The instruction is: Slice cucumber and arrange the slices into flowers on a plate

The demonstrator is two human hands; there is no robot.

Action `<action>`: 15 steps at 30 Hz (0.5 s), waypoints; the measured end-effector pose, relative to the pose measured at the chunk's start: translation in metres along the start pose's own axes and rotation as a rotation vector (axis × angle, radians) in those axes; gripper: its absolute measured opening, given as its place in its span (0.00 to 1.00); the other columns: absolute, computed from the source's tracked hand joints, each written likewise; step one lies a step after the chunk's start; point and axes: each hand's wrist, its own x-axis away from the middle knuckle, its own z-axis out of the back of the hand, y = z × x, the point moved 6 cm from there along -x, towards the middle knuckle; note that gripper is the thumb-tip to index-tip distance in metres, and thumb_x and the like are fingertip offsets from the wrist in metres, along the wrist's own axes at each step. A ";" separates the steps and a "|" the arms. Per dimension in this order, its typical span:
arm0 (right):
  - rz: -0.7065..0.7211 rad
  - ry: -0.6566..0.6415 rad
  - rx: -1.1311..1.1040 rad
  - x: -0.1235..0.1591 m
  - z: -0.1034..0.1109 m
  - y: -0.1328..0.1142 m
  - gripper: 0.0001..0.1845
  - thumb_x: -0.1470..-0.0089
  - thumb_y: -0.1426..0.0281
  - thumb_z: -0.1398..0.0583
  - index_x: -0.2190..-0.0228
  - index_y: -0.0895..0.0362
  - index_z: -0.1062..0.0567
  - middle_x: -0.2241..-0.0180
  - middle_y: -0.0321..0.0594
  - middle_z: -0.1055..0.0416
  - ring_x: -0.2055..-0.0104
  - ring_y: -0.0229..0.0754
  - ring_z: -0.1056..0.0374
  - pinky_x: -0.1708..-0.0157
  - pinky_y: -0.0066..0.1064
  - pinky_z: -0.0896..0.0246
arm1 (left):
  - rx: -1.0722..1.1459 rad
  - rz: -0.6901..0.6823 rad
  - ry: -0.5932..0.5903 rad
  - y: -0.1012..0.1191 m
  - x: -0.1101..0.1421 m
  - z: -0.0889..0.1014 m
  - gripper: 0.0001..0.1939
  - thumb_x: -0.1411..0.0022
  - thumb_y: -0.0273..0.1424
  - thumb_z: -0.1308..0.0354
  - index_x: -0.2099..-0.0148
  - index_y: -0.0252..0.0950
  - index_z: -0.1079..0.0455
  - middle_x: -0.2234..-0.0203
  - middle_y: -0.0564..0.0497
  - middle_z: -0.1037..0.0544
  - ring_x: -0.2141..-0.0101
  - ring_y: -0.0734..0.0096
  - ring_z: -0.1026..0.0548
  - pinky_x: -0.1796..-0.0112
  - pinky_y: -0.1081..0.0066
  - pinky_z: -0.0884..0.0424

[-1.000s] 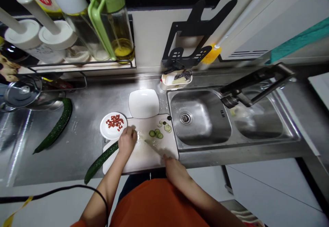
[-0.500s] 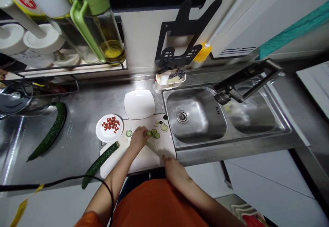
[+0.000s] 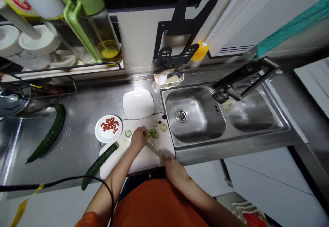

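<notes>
On the white cutting board, my left hand is closed, its fingertips pinching at the cucumber slices. My right hand is wrapped around the handle of a knife, low at the board's front right edge. The pale blade runs from that hand toward my left fingertips. More thin slices lie at the board's upper right, and a single slice rests left of my left hand. A cut length of cucumber lies slantwise over the board's left edge.
A white plate of red diced pieces sits left of the board, with a bare white square plate behind it. A whole cucumber lies farther left. The double sink and black faucet are at right. A black cable crosses the lower left.
The camera view has shifted slightly, so the surroundings sit a little farther left. Both hands keep nearly the same pose, and the slices look unmoved.
</notes>
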 end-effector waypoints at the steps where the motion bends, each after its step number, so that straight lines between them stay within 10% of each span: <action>1: 0.001 0.001 0.000 0.000 0.000 0.000 0.28 0.49 0.85 0.57 0.50 0.61 0.33 0.60 0.50 0.26 0.57 0.49 0.28 0.64 0.34 0.36 | -0.002 0.007 -0.008 0.000 0.000 -0.001 0.05 0.48 0.25 0.42 0.66 0.38 0.32 0.71 0.53 0.28 0.70 0.74 0.31 0.68 0.75 0.40; 15: 0.004 -0.006 0.015 -0.002 0.000 0.002 0.29 0.51 0.86 0.57 0.50 0.60 0.33 0.59 0.50 0.26 0.57 0.50 0.28 0.64 0.35 0.36 | 0.098 -0.002 0.045 -0.011 0.011 0.008 0.06 0.43 0.31 0.46 0.71 0.36 0.32 0.78 0.56 0.30 0.75 0.78 0.34 0.71 0.77 0.42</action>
